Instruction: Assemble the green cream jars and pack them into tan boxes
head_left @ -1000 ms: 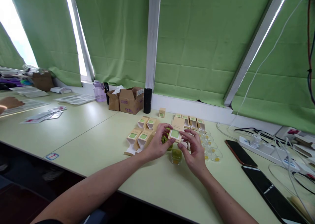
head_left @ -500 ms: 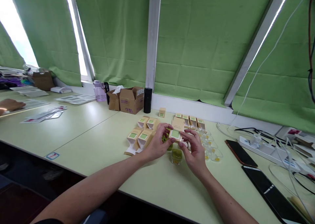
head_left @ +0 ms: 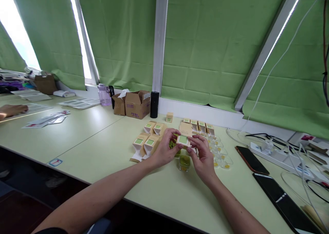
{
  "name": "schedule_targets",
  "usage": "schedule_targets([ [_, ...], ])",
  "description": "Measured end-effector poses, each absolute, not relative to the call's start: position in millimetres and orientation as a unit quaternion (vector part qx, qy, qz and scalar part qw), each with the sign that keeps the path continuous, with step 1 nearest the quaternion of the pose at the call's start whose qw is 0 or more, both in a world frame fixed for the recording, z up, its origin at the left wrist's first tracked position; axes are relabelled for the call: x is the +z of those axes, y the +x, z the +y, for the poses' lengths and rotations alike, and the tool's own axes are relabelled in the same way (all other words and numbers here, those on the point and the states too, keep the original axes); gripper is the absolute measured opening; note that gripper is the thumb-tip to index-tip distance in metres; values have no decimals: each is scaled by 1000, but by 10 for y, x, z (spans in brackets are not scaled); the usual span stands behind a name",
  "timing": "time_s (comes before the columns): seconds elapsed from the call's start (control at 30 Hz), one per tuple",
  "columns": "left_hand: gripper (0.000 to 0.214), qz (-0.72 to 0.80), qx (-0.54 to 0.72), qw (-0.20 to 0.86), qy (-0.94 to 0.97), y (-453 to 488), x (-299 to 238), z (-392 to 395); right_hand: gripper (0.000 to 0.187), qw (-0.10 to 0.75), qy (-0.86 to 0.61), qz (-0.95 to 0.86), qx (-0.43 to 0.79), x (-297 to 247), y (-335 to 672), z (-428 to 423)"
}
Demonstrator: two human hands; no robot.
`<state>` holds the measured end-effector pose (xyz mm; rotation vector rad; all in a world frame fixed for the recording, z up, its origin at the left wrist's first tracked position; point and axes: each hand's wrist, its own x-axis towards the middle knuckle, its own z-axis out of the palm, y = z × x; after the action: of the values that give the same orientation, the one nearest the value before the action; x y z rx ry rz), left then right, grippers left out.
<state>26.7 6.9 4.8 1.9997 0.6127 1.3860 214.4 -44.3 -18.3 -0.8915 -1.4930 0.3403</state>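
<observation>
Between my two hands is a small tan cardboard box [head_left: 185,129] with a green square on its front. My left hand [head_left: 167,147] grips its left side, and my right hand [head_left: 202,155] pinches its right side. Just below the box a small clear container with green contents [head_left: 184,162] stands on the table; more green ones are partly hidden behind my fingers. Several similar boxes with open flaps [head_left: 145,143] stand left of my left hand. Beyond my right hand are more boxes [head_left: 202,127] in a row and several clear pieces with yellow spots [head_left: 221,156].
A single box [head_left: 169,117] stands near the wall, by a black cylinder [head_left: 154,104] and a brown carton [head_left: 137,105]. Two phones [head_left: 252,160] and a power strip [head_left: 280,158] with cables lie at the right. Another person's hand [head_left: 12,110] rests at far left over printed sheets.
My hands and the box stay almost still. At the far left, the other person's hand has shifted slightly.
</observation>
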Motion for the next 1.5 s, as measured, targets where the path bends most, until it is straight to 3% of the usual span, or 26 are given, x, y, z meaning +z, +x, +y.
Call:
schedule_targets([
  [0.17, 49, 188, 515, 293, 783, 239, 60, 56, 35, 649, -374, -627, 213, -189, 2141, -430],
  [0.47, 49, 224, 514, 171, 810, 223, 88, 23, 43, 615, -388, -658, 195, -200, 2166, -427],
  [0.9, 56, 291, 538, 216, 761, 237, -26, 166, 56, 587, -357, -713, 139, -152, 2131, -525],
  [1.13, 77, 329, 530, 292, 725, 219, -21, 205, 47, 581, -343, -720, 163, -138, 2124, -588],
  [1.37, 60, 302, 497, 386, 716, 131, 156, 317, 23, 593, -382, -699, 115, 0, 2186, -586],
  [1.5, 58, 318, 428, 381, 755, 14, 310, 325, 14, 534, -465, -703, 57, 58, 2288, -540],
])
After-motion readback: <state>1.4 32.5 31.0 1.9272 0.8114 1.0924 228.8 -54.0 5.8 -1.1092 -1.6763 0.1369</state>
